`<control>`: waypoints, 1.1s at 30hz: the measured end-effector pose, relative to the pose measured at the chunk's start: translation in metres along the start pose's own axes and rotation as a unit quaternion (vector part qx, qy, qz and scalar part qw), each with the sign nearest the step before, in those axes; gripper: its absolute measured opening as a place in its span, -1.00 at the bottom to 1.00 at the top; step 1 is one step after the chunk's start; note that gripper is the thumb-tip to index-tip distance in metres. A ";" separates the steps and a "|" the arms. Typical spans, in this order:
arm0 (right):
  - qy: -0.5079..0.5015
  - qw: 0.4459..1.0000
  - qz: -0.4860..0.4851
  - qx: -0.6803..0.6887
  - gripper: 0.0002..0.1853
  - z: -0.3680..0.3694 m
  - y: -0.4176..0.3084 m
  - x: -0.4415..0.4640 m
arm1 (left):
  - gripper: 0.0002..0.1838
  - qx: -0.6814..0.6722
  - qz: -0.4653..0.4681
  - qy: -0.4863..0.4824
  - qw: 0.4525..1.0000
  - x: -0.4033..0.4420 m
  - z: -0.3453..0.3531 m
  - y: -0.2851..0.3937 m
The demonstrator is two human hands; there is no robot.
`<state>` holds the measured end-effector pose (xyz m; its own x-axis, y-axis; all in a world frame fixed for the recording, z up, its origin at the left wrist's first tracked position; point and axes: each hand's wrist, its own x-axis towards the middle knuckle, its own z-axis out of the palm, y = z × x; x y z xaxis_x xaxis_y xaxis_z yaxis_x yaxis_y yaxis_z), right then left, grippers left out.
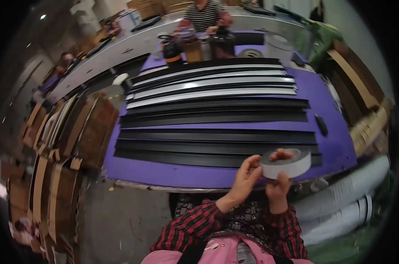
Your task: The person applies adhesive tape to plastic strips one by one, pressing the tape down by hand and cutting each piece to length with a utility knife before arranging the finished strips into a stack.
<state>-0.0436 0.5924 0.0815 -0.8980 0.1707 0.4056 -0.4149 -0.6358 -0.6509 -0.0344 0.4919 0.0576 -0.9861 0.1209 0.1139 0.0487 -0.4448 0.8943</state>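
Observation:
A wide roll of white tape [288, 168] is held just over the near right edge of the purple table. My right hand [278, 187] grips it from below, thumb on the outer face and fingers curled through the core. At the roll's left edge, my left hand [247, 179] has its thumb and fingertips closed against the tape; whether a loose end is between them is too small to tell. Beyond both hands lie long black strips [217, 147] in rows across the table. Farther back are strips with a shiny white face [208, 83].
The purple table [336, 141] bears a small black object [321, 125] at right and bottles [171, 50] at the far end. A person in a striped top [202, 17] is opposite. Cardboard boxes [98, 127] stand left; large white rolls [340, 198] lie right.

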 end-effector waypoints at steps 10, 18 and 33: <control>-0.031 0.996 0.081 -0.010 -0.44 0.012 0.024 -0.020 | -0.81 -0.174 -0.090 0.033 0.980 -0.028 -0.041 0.003; -0.003 0.989 -0.011 0.146 -0.33 -0.040 -0.053 0.009 | -0.95 0.128 -0.015 0.140 0.982 -0.051 -0.133 0.077; 0.151 0.821 -0.001 -0.551 -0.59 -0.197 -0.068 0.020 | -0.93 0.416 -0.078 0.384 0.821 -0.062 -0.401 0.220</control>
<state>-0.0619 0.7873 0.0078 -0.8239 0.4547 0.3384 -0.1489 0.4025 -0.9033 -0.0259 0.0311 0.0739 -0.7843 -0.6184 -0.0499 -0.3102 0.3212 0.8948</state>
